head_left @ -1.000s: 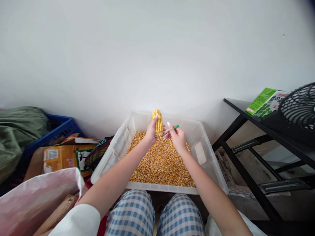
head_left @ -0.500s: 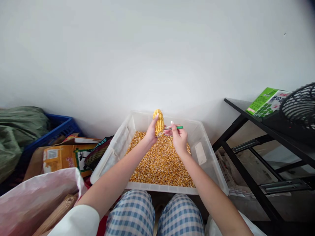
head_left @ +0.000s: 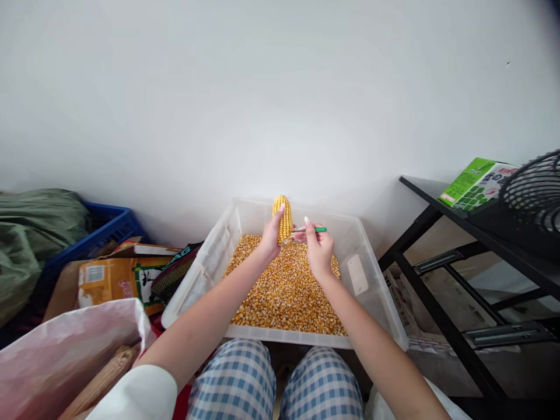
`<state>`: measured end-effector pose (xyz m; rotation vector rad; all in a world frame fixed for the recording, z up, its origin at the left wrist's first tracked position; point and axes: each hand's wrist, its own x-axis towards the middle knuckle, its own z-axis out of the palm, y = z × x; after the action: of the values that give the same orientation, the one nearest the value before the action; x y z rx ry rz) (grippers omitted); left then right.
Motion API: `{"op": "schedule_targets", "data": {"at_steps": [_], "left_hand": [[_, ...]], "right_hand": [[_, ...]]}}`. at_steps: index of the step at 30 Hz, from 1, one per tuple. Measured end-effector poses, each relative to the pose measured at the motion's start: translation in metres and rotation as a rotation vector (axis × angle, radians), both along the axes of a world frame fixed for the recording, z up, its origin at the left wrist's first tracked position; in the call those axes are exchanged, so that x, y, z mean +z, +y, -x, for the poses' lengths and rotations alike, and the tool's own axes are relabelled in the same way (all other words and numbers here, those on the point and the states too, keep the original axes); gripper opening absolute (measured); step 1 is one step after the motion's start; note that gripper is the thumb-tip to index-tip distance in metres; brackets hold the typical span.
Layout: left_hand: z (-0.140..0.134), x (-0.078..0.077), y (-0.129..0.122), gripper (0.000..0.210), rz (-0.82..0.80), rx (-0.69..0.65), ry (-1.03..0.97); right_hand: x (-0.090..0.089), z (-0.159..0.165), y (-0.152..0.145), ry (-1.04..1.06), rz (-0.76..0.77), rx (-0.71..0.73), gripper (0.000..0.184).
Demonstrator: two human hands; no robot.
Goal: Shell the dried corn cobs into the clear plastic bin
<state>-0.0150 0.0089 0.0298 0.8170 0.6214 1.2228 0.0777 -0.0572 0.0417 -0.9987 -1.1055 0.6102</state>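
An ear of corn (head_left: pixel 283 217) stands nearly upright in my left hand (head_left: pixel 270 234), whose fingers wrap its lower part with the thumb along the front. My right hand (head_left: pixel 320 246) is closed around a small green-handled tool (head_left: pixel 321 230); its thin metal shaft points left at the lower end of the ear. The tool's tip is too small to make out. Below both hands, a clear plastic bin (head_left: pixel 363 274) holds a deep layer of loose yellow corn kernels (head_left: pixel 286 291).
To the left are a sack (head_left: pixel 87 332) with bare cobs (head_left: pixel 102 379), an orange package (head_left: pixel 107 280) and a blue crate (head_left: pixel 116 224). A black metal rack (head_left: pixel 437 286) stands at right, bearing a green-and-white box (head_left: pixel 475 184) and a black wire fan cage (head_left: pixel 536 189). A white wall rises behind.
Almost nothing differs. The view has shifted very slightly; both hands keep their holds on the ear of corn and the green-handled tool.
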Motion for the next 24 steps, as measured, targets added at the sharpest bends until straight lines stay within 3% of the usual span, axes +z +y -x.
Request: {"op": "schedule_targets", "data": {"at_steps": [11, 17, 24], "left_hand": [[-0.0005, 0.0029, -0.0069, 0.049, -0.116, 0.239, 0.138], [0.0006, 0.0011, -0.0067, 0.051, -0.093, 0.246, 0.146], [-0.0027, 0.0011, -0.0076, 0.05, -0.129, 0.235, 0.179]], "right_hand": [[-0.0078, 0.0072, -0.0008, 0.037, 0.026, -0.045, 0.033], [-0.0103, 0.0076, -0.0009, 0.058, 0.003, -0.001, 0.03], [-0.0068, 0.0055, 0.003, 0.124, 0.084, 0.056, 0.033]]}}
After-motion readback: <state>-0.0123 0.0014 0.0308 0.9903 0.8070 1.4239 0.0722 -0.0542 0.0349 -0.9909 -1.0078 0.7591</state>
